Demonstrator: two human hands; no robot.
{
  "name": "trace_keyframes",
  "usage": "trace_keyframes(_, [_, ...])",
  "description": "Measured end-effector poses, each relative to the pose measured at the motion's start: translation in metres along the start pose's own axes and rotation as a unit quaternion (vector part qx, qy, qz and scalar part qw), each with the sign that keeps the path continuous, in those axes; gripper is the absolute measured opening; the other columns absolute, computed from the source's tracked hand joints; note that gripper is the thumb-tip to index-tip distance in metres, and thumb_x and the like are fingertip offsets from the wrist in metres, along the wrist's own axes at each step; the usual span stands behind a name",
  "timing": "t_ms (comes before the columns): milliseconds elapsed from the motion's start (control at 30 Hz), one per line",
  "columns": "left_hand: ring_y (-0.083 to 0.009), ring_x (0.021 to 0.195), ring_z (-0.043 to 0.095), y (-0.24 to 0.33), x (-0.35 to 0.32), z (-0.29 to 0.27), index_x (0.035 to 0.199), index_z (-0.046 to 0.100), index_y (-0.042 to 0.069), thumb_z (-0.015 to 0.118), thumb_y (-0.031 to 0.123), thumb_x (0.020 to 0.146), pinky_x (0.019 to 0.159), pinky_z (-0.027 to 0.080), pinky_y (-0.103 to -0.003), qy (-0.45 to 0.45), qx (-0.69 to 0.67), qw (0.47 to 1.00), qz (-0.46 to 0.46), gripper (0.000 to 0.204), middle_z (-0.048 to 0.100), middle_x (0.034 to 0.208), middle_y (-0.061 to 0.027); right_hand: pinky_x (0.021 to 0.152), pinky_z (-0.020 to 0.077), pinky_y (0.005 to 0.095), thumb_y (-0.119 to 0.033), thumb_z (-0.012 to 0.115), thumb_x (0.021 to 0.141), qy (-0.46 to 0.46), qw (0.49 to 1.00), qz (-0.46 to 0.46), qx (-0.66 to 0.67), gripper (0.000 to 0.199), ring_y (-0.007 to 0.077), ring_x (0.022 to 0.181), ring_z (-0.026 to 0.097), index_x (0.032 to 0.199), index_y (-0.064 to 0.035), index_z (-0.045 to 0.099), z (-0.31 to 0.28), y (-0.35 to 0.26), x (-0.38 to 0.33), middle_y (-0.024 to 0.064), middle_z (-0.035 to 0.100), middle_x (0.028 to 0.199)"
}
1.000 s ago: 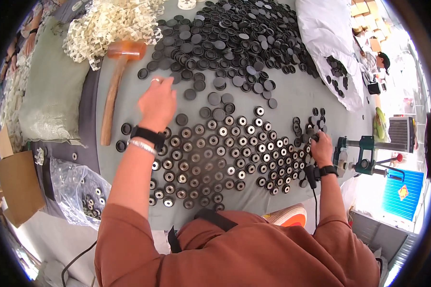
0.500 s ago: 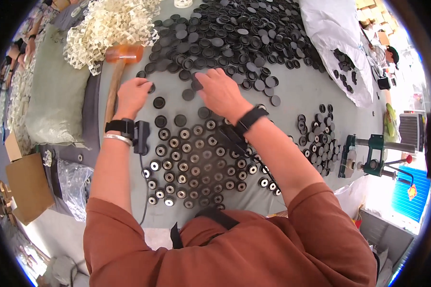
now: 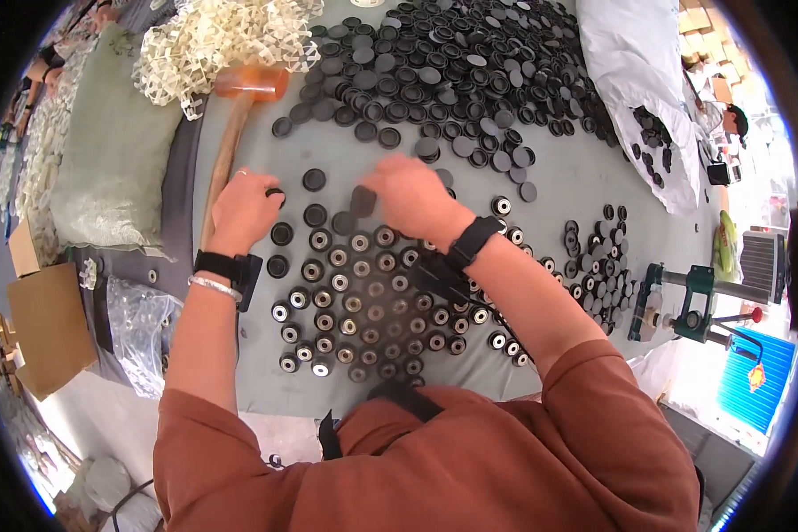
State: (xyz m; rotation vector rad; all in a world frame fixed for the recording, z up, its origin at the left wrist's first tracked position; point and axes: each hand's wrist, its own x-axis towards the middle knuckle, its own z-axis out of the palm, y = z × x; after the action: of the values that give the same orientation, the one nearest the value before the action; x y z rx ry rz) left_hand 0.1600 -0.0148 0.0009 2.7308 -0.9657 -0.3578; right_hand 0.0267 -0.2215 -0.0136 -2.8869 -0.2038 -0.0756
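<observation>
Well, at the upper left lies an orange-headed mallet [image 3: 252,83]; just beside it, the left hand [image 3: 245,213] pinches a black cap [image 3: 277,194]. Apart from that, near the frame's middle, the blurred right hand [image 3: 414,195] grips a dark disc [image 3: 363,202]. Metal-centred pieces [image 3: 352,304] spread below; a green press [image 3: 697,303] stands far right.
</observation>
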Motion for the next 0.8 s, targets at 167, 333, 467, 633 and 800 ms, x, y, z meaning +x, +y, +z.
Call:
trace_keyframes(167, [-0.0279,0.087,0.056,0.035,-0.002,0.002,0.098,0.063,0.013,0.058,0.018,0.076,0.074,0.045,-0.038,0.051,-0.030,0.998,0.022,0.023,0.053,0.102,-0.0093,0.068,0.0468,0.0368,-0.015,0.059,0.071,0.125,0.981,0.147,-0.027,0.014,0.0275,0.086,0.053,0.080,-0.0042,0.061,-0.002,0.030,0.023,0.0108,0.057,0.085])
trace_keyframes(333, [-0.0259,0.083,0.057,0.038,-0.005,0.006,0.097,0.062,0.014,0.059,0.018,0.076,0.071,0.046,-0.038,-0.007,0.022,0.999,0.030,0.022,0.051,0.098,-0.0061,0.075,0.0439,0.0386,-0.019,0.065,0.068,0.018,0.992,0.125,-0.021,0.018,0.0288,0.087,0.052,0.080,-0.0061,0.062,-0.010,0.005,0.008,0.0107,0.056,0.087])
trace_keyframes(467, [-0.0261,0.081,0.057,0.049,-0.010,0.007,0.097,0.062,0.013,0.062,0.022,0.073,0.070,0.046,-0.038,0.023,0.001,0.999,0.048,0.025,0.052,0.096,-0.0063,0.074,0.0445,0.0383,-0.019,0.067,0.067,0.069,0.988,0.121,0.067,0.024,0.0295,0.088,0.052,0.085,-0.0055,0.061,-0.012,0.000,0.001,0.0109,0.056,0.087])
trace_keyframes(633, [-0.0266,0.079,0.058,0.071,-0.013,0.019,0.098,0.063,0.015,0.065,0.023,0.071,0.069,0.046,-0.038,-0.001,-0.021,0.998,0.064,0.028,0.053,0.095,-0.0069,0.072,0.0457,0.0385,-0.018,0.068,0.066,0.017,0.991,0.036,0.130,0.025,0.0302,0.088,0.053,0.085,-0.0054,0.059,0.006,-0.005,0.003,0.0121,0.055,0.086])
trace_keyframes(800, [-0.0270,0.078,0.058,0.083,-0.021,0.021,0.098,0.063,0.016,0.066,0.024,0.071,0.069,0.046,-0.038,-0.007,-0.045,0.997,0.060,0.029,0.052,0.094,-0.0080,0.072,0.0452,0.0382,-0.019,0.068,0.065,0.036,0.993,0.106,0.041,0.026,0.0296,0.089,0.053,0.084,-0.0048,0.058,-0.010,0.000,-0.010,0.0112,0.056,0.087])
